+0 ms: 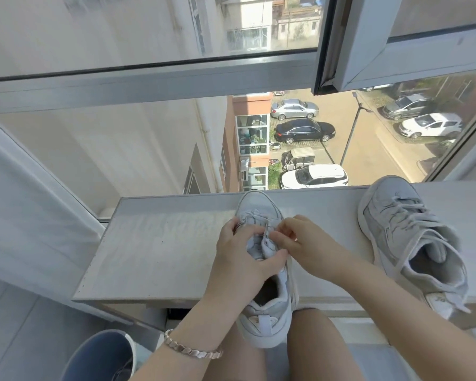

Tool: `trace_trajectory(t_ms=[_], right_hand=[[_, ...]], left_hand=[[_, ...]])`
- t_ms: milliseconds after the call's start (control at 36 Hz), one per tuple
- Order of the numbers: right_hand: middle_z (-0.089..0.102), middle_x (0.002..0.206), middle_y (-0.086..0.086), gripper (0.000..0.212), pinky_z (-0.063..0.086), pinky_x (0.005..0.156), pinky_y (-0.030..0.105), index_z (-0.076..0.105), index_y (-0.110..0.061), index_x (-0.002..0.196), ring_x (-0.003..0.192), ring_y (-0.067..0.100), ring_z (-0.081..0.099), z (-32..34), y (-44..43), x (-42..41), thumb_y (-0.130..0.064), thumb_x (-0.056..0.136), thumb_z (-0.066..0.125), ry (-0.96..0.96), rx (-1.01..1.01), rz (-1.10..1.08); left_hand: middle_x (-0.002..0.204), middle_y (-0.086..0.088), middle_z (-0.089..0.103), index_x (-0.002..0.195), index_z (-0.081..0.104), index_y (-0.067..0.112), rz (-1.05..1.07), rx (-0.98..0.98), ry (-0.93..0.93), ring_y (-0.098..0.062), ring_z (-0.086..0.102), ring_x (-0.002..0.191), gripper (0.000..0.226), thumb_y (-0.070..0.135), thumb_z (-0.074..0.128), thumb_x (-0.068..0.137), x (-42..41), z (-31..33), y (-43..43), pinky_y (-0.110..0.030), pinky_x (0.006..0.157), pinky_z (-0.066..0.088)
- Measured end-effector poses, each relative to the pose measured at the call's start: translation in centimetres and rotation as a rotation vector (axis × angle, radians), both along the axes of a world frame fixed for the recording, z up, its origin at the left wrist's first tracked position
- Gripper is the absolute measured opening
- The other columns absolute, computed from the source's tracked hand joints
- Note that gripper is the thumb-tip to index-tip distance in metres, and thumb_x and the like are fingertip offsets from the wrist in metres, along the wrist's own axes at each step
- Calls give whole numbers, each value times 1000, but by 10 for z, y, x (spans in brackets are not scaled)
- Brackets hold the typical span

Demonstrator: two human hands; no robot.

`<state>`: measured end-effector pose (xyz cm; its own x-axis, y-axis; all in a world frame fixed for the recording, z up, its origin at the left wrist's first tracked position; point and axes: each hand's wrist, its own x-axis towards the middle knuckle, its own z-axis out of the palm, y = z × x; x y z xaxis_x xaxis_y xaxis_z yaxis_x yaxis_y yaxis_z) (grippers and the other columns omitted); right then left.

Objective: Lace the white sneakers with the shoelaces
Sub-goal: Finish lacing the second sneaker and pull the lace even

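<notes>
Two white low-top mesh-and-leather sneakers are seen on a long pale grey window ledge [162,243] in the lower half of the frame. The first sneaker [259,204] is placed at the centre, its long axis running up and down the frame; its toe is pointed at the window glass and its heel is hung over the ledge's near edge. A thin white shoelace [252,215] is crossed over its forward eyelets only. The second sneaker [404,232] is set at the right of the frame, well apart from the first. It is laced up its front, with the toe turned to the upper frame and the heel to the lower right.

Two hands are counted, both on the first sneaker. Its tongue and upper are gripped by the curled left hand [242,251]. The shoelace is pinched at the eyelets by the fingertips of the right hand [300,237]. One silver link bracelet [193,349] is worn on the left wrist. One round blue bin [102,356] is seen at the lower left.
</notes>
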<state>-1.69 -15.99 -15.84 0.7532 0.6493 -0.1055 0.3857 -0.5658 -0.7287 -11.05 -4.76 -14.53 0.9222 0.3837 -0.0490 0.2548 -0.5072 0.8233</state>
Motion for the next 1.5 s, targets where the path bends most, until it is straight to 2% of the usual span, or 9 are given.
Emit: trace_trajectory(t_ms=[278,500,667,778,972,1139,1250,1389,1500], right_hand=[[53,98,-11,27,36,88,12,52,-33,71,94,1,51,15,-33,-1,-19,94,51,-13,211,70],[54,94,-20,20,37,85,12,58,-31,74,93,4,53,23,-64,-5,-39,88,46,118,88,179],[64,84,-5,20,49,80,32,57,-20,83,82,12,60,17,-31,4,-31,95,45,134,37,-138],[54,83,-10,16,35,53,11,49,-21,98,70,3,50,8,-11,1,-36,95,48,126,-113,-79],[42,68,4,33,29,50,19,46,-6,72,56,11,35,9,-6,-6,-23,99,39,42,-90,-23],[56,61,2,37,52,80,31,53,-10,63,66,19,56,56,-13,-9,-13,98,39,427,424,-157],[59,59,3,31,58,75,28,60,-7,75,60,15,62,88,-11,-13,-13,98,40,628,766,-153],[72,77,9,25,57,78,28,63,-2,89,75,17,70,97,3,-17,-12,96,42,780,979,-177],[69,69,6,20,57,57,21,61,-2,93,63,14,69,97,11,-12,-10,97,42,862,1066,-276]], left_hand=[[144,12,27,100,48,46,-2,-13,11,-3,28,133,34,39,72,76,0,-5,1,-15,93,25],[130,19,32,97,52,43,-53,-17,11,3,30,121,31,35,73,76,2,-4,1,-11,90,24],[133,13,36,111,46,38,6,-45,19,-4,32,127,47,36,74,73,2,-6,1,-18,95,26],[123,18,31,135,31,30,42,-76,49,-1,32,117,78,39,76,72,1,-3,0,-20,93,30],[128,15,32,139,27,27,70,-67,43,-6,33,124,88,43,77,68,2,-4,0,-23,98,32],[135,12,34,138,29,28,69,47,39,-9,28,130,87,52,75,68,2,-1,0,-31,108,30],[119,35,35,113,43,43,13,99,-178,0,27,130,39,52,59,79,-1,15,-2,-27,111,24],[74,14,68,95,58,25,-201,-472,-137,-2,65,89,21,25,37,100,-3,48,-12,-26,90,45],[49,4,41,94,63,10,-215,-687,-121,-15,58,55,22,10,41,98,-4,51,5,-35,76,56]])
